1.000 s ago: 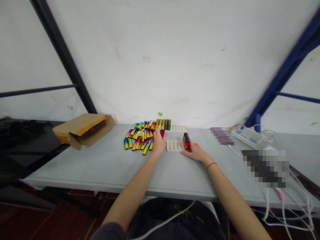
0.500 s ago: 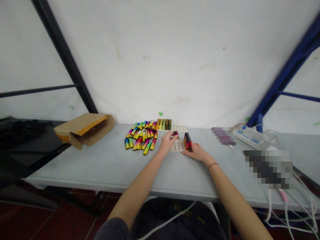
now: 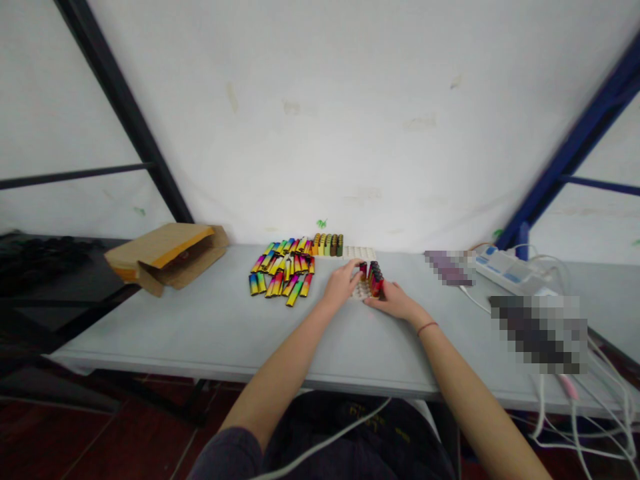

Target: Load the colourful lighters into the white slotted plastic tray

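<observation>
My left hand [image 3: 343, 283] pinches a dark red lighter [image 3: 363, 269] upright over the near white tray [image 3: 361, 292], just left of a row of standing lighters. That row of red lighters [image 3: 376, 279] with dark tops fills the tray's right side. My right hand [image 3: 396, 301] is curled round the tray's right side, thumb along its front edge and fingers partly hidden behind the row. Left of my left hand lies a loose pile of multicoloured lighters [image 3: 274, 285].
Behind the pile, several upright yellow-to-green lighters [image 3: 327, 245] stand beside an unfilled white tray [image 3: 361, 253]. An open cardboard box [image 3: 165, 257] lies at the left. At the right are a power strip [image 3: 510, 270], cables [image 3: 540, 413] and two blurred-out items.
My left hand has moved right with the lighter, bringing it beside the standing row over the tray. My right hand stays at the tray's side. The view has shifted slightly.
</observation>
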### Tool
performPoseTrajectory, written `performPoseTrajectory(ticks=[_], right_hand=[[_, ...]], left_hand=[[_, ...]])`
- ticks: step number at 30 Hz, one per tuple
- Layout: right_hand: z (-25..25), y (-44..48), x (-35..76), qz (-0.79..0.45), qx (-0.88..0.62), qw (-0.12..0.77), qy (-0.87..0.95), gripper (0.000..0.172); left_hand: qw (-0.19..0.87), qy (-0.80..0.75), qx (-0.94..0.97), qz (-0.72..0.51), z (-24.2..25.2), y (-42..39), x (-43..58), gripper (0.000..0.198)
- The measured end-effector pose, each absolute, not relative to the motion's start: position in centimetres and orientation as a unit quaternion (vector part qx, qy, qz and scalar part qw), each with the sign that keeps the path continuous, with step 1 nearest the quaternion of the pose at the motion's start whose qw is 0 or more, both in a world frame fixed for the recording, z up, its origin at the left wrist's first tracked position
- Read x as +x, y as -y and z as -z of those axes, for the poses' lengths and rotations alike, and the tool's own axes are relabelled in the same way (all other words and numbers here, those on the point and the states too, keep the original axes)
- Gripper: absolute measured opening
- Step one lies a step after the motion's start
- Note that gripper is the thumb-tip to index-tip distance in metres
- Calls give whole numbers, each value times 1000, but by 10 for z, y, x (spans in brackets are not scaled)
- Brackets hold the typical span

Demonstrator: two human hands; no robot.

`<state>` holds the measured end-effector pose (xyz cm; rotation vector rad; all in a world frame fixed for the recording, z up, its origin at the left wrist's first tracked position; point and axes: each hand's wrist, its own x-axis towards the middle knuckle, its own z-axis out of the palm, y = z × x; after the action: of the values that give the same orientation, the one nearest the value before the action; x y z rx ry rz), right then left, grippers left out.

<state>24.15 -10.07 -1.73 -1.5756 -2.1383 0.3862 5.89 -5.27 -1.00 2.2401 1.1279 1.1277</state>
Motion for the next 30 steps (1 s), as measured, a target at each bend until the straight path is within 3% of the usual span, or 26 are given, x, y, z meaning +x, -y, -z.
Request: performPoseTrajectory(ticks=[5,11,15,21,25,30], right_hand=[[18,101,242,-134,-577,221,775,39],[19,99,243,-137,-570,219,780,40],[18,99,243,-140,-574,218,776,42],[18,99,243,-147,-572,216,777,40],[19,98,243,-152,-570,227,775,40],[18,98,243,-147,-573,217,776,41]], left_hand=[[68,-450,822,-342,1,63,58,42],[32,-501,813,-295,-5,73,57,50],[-3,-623,723,-299,-16,71,33,47],[32,-752,634,-180,-29,56,-28,26],[43,-766,623,-155,-27,49,-39,29],[54,-741,657,-132,-23,56,-23,19]])
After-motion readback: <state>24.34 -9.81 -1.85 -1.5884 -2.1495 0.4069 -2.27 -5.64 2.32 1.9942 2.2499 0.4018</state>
